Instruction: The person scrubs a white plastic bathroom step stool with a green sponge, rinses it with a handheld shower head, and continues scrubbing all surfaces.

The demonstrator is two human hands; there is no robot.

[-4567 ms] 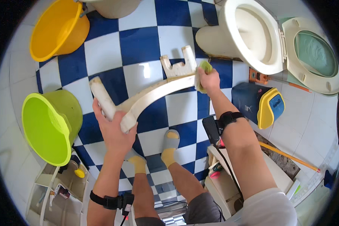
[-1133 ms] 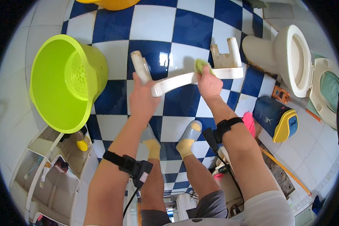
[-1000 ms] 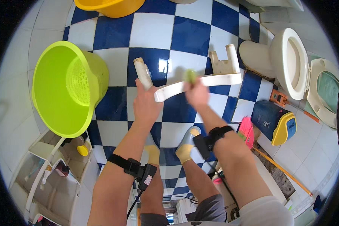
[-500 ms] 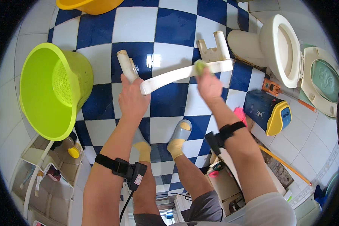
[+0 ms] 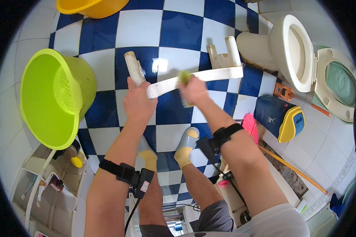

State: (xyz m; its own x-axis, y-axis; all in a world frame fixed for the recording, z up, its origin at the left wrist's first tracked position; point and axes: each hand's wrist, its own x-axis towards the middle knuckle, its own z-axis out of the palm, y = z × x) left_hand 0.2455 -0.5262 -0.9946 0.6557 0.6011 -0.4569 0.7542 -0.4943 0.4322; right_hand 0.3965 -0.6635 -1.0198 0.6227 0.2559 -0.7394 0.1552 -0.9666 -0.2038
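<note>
A white plastic frame (image 5: 217,74), with a long curved bar and short stubby legs with brown stains, is held above the tiled floor. My left hand (image 5: 139,103) is closed around its left end, near the leg there. In my right hand (image 5: 194,91) is a green scrubber (image 5: 184,77), pressed against the middle of the curved bar. The fingers are partly blurred, so the scrubber's full shape does not show.
On the left stands a lime-green tub (image 5: 89,85), with a yellow basin (image 5: 103,8) at the far left. To the right are a toilet (image 5: 255,49), a dark blue bin with a yellow lid (image 5: 269,112), a pink brush head (image 5: 250,126) and an orange-yellow pole (image 5: 292,170). My slippered feet (image 5: 188,138) are on blue-and-white tiles.
My right hand has slid left along the bar with the scrubber, from near its right end to its middle. My left hand has kept its hold; the frame's right end sits slightly lower.
</note>
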